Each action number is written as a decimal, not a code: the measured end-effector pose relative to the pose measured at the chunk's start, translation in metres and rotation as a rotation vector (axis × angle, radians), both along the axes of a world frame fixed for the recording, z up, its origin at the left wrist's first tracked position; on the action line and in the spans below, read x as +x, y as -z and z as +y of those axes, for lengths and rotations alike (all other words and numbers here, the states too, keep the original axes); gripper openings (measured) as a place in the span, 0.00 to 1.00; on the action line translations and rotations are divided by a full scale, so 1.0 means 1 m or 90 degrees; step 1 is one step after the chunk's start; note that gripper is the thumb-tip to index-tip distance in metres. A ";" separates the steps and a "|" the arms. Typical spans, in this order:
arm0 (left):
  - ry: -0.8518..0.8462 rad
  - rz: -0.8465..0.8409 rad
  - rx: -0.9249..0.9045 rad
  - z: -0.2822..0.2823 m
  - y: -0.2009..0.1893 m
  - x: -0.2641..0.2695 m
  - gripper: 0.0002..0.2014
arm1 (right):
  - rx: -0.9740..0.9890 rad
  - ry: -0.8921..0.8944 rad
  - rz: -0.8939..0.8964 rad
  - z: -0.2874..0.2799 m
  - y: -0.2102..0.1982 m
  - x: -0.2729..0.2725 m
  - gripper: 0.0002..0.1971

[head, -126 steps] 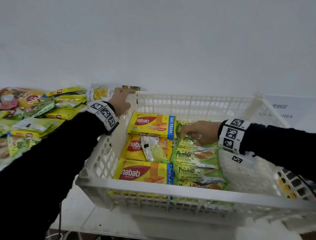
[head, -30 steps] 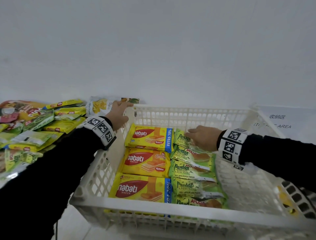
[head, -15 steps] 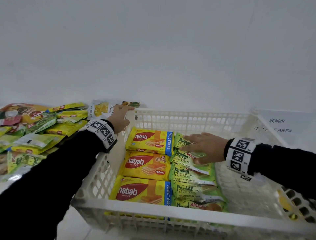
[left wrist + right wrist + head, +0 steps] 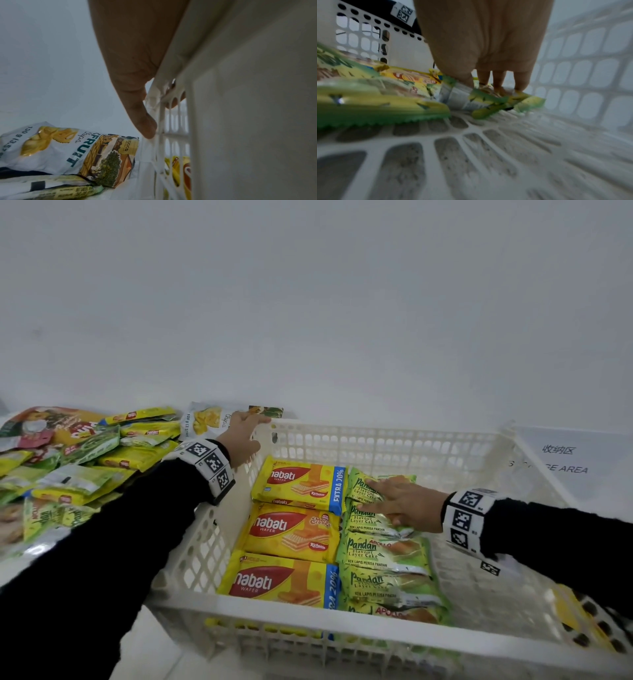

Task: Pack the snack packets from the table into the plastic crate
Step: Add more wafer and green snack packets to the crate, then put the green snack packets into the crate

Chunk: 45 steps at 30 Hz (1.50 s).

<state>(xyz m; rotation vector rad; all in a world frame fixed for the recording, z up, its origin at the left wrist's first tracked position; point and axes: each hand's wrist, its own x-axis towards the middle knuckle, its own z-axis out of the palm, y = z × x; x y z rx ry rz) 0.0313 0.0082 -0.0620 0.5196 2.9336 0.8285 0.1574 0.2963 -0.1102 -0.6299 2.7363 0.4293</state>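
White plastic crate (image 4: 376, 440) stands on the surface (image 4: 161, 645), against a pale wall. Inside, along its left side, three yellow wafer packs (image 4: 291, 534) lie flat in a column. Just beside them, to the right, a row of green cake packs (image 4: 387, 556) overlaps from front to back. The right part of the crate floor is bare.

Right hand (image 4: 400, 503) is inside the crate, fingers straight and spread, lying flat on the two rearmost cake packs. The right wrist view shows the fingertips (image 4: 498, 86) pressing down on a green wrapper (image 4: 489, 98).

Left hand (image 4: 243, 438) grips the crate's rear left corner, fingers curled over the rim. In the left wrist view the thumb (image 4: 144, 121) lies against the outer wall.

Loose packets (image 4: 82, 460) are heaped on the surface left of the crate. A chips bag (image 4: 205, 421) lies nearest that corner, just beside the left hand.
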 end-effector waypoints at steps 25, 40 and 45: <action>-0.091 0.060 0.011 -0.172 -0.110 0.066 0.20 | -0.060 0.002 -0.085 -0.139 -0.211 0.018 0.43; -0.054 -0.045 -0.160 -0.358 -0.026 0.015 0.38 | -0.102 0.067 -0.026 -0.426 -0.156 -0.130 0.35; 0.053 -0.049 -0.235 -0.338 0.006 -0.014 0.43 | -0.128 0.101 -0.075 -0.428 -0.094 -0.176 0.50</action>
